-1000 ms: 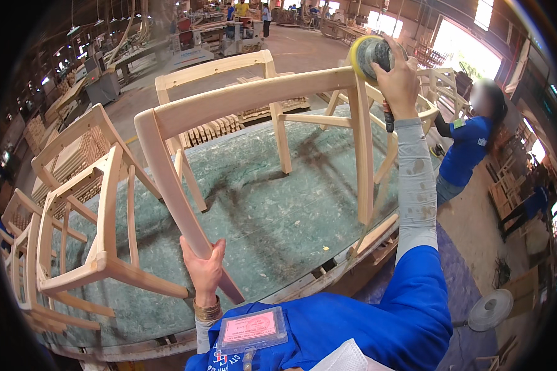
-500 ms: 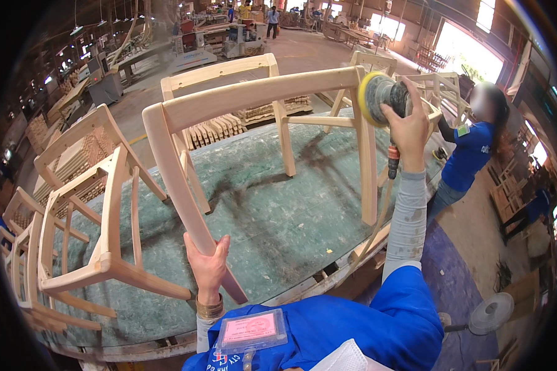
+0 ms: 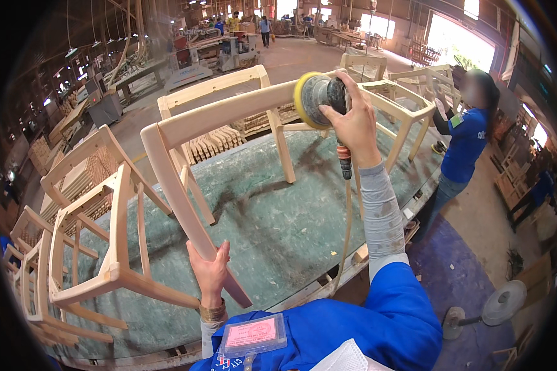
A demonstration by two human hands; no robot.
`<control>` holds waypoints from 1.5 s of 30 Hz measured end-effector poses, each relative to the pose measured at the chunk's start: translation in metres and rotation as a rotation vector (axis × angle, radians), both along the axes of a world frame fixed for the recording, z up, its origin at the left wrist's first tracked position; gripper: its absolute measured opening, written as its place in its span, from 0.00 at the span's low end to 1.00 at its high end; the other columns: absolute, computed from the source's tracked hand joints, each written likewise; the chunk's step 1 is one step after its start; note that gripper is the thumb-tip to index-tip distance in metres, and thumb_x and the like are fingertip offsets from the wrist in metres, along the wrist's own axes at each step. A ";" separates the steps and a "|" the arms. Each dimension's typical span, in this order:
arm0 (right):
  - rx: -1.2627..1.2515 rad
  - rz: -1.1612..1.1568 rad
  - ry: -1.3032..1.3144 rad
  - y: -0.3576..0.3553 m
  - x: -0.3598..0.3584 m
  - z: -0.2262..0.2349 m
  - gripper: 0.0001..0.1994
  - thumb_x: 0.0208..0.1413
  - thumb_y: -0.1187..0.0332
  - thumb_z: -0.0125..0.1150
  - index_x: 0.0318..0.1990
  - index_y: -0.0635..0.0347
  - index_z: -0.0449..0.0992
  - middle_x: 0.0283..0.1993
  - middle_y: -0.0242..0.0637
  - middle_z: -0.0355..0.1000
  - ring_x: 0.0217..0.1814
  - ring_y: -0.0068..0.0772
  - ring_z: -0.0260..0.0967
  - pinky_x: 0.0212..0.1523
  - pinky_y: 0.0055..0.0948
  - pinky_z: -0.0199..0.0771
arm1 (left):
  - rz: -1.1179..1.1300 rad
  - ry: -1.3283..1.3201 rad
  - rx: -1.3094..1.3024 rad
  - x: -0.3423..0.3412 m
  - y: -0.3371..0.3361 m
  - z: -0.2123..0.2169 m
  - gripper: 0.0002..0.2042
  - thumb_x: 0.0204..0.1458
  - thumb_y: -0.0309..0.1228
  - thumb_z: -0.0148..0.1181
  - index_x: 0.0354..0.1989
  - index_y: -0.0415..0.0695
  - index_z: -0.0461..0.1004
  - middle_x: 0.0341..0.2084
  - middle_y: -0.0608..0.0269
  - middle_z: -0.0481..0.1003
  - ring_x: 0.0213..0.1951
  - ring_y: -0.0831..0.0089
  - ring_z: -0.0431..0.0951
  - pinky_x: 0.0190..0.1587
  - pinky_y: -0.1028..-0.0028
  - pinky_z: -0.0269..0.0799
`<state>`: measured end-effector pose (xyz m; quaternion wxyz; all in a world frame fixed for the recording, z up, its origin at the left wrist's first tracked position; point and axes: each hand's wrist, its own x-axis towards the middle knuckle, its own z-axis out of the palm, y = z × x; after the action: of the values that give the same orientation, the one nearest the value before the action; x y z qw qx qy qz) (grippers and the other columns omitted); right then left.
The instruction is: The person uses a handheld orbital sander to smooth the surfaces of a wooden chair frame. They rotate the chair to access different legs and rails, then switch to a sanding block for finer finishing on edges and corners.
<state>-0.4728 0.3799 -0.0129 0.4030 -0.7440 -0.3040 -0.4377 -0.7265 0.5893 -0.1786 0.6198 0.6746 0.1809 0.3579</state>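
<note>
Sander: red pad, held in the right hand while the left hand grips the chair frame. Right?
Not quite: the sander's pad is yellow, not red, per the head view. The right hand does hold it, and the left hand grips the chair frame.

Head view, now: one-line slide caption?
Left hand grips a wooden frame; right hand holds a sander at the frame's top rail.

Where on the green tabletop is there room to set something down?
The widest free patch of tabletop lies between the left hand on the held chair frame and the hose. The left end is crowded with other frames; more frames stand far right.
</note>
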 end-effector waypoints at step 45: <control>-0.101 0.265 0.537 -0.023 -0.096 -0.145 0.35 0.37 0.70 0.69 0.58 0.37 0.65 0.42 0.46 0.64 0.38 0.51 0.70 0.38 0.40 0.74 | 0.037 -0.008 -0.001 0.000 0.003 -0.013 0.23 0.47 0.24 0.61 0.50 0.38 0.59 0.27 0.64 0.65 0.21 0.78 0.70 0.20 0.78 0.70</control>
<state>-0.5688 0.3570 -0.1582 0.4850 -0.8062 -0.3023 -0.1531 -0.7267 0.5927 -0.1918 0.6141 0.6694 0.1912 0.3718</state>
